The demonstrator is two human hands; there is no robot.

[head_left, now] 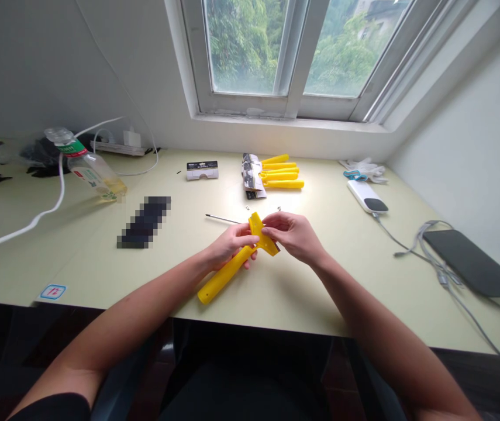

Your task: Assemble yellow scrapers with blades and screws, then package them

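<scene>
A yellow scraper (226, 276) is held above the front part of the table, its handle slanting down to the left. My left hand (227, 245) is closed around its neck, with the thumb on the wide head. From the other side, my right hand (296, 234) pinches the head between thumb and fingers. A dark blade edge shows at the head's lower right corner. Behind my left hand lies a thin screwdriver shaft (222, 218); its other end is hidden. Small metal pieces (247, 208) rest on the table just beyond the scraper.
Several yellow scrapers with card sleeves (282, 173) lie under the window, beside a separate card sleeve (202, 170). On the left are a tilted bottle (94, 172) and a pixelated dark object (144, 222). A power bank (366, 196), white gloves (370, 168) and a dark slab (478, 263) with cables are right.
</scene>
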